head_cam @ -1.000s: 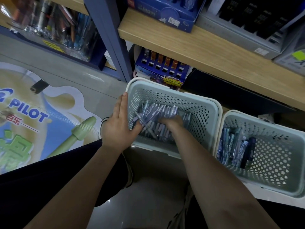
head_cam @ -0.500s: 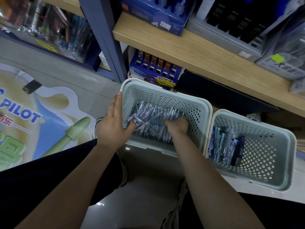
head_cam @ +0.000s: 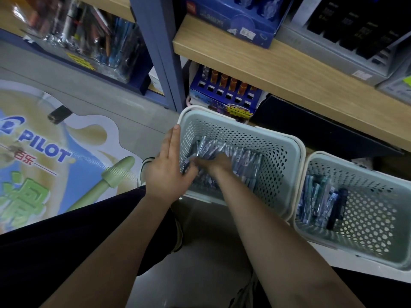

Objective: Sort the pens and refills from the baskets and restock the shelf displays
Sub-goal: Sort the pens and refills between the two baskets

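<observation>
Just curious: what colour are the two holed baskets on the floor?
Both baskets are pale grey-green with cream rims, seen in the head view.

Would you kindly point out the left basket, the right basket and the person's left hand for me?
left basket (head_cam: 287, 141): head view, on its far right rim.
right basket (head_cam: 378, 210): head view, on its bare perforated floor.
left hand (head_cam: 165, 174): head view, on the back of the hand.
</observation>
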Demonstrator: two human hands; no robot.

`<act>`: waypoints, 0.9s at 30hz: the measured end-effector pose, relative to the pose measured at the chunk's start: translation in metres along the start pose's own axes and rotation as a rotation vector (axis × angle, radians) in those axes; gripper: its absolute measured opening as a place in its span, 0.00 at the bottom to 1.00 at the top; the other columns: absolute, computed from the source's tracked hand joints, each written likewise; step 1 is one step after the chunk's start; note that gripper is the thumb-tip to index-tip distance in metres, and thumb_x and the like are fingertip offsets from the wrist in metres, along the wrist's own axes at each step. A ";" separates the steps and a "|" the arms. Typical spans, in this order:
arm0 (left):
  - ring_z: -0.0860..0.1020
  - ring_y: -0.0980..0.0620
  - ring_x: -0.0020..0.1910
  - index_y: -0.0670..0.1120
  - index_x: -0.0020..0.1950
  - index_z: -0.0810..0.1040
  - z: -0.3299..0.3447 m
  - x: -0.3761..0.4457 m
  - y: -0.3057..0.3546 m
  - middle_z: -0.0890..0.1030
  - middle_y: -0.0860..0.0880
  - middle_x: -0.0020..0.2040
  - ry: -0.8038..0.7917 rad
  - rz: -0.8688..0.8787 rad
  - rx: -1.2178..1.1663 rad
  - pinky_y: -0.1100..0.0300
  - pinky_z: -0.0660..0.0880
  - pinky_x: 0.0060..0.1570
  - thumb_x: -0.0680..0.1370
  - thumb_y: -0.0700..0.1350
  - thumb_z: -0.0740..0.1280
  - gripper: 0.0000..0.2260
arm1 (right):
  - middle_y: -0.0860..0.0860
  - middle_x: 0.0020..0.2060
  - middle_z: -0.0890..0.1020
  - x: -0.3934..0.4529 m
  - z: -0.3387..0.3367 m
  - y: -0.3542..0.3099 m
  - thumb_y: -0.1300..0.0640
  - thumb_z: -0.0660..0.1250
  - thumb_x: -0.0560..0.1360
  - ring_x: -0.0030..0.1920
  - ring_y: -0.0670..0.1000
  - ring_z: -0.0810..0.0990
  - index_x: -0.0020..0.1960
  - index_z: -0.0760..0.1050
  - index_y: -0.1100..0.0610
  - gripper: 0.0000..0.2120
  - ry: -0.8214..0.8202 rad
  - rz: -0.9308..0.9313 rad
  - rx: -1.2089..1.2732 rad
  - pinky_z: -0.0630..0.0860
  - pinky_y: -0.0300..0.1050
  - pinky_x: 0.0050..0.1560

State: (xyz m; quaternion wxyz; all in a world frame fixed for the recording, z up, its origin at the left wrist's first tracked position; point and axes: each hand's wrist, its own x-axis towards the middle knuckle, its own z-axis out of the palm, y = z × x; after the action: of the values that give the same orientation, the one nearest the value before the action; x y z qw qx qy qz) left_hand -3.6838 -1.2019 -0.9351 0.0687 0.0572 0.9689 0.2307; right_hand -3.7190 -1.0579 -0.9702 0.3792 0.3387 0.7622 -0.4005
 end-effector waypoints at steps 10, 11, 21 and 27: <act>0.83 0.39 0.43 0.43 0.81 0.56 -0.002 0.000 0.002 0.67 0.42 0.77 0.012 0.014 -0.012 0.57 0.73 0.31 0.74 0.60 0.60 0.40 | 0.52 0.35 0.78 0.016 -0.007 0.019 0.48 0.72 0.76 0.30 0.46 0.76 0.45 0.75 0.59 0.14 0.029 -0.002 0.071 0.68 0.37 0.23; 0.82 0.39 0.43 0.43 0.81 0.56 -0.002 0.000 0.002 0.66 0.42 0.78 0.008 0.012 -0.014 0.56 0.74 0.31 0.74 0.60 0.60 0.40 | 0.53 0.37 0.80 0.018 -0.011 0.022 0.47 0.71 0.77 0.30 0.46 0.76 0.49 0.77 0.59 0.14 0.039 0.005 0.098 0.68 0.37 0.24; 0.83 0.38 0.46 0.43 0.81 0.55 -0.001 0.000 0.001 0.66 0.42 0.78 -0.006 0.009 -0.004 0.51 0.79 0.31 0.74 0.59 0.59 0.39 | 0.60 0.66 0.75 0.019 -0.019 0.030 0.44 0.65 0.80 0.61 0.59 0.79 0.73 0.64 0.64 0.31 0.313 0.098 0.367 0.72 0.41 0.49; 0.82 0.39 0.43 0.42 0.81 0.56 -0.001 0.000 0.001 0.67 0.41 0.77 0.001 0.011 -0.023 0.52 0.78 0.30 0.73 0.59 0.60 0.39 | 0.61 0.67 0.74 0.017 0.011 0.009 0.28 0.75 0.60 0.58 0.58 0.80 0.76 0.56 0.63 0.60 0.251 0.182 0.254 0.81 0.48 0.50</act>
State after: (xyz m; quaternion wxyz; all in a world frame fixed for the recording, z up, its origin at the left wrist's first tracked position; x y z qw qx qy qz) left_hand -3.6840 -1.2018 -0.9339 0.0677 0.0618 0.9659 0.2421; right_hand -3.7163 -1.0602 -0.9918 0.2701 0.4988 0.7130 -0.4122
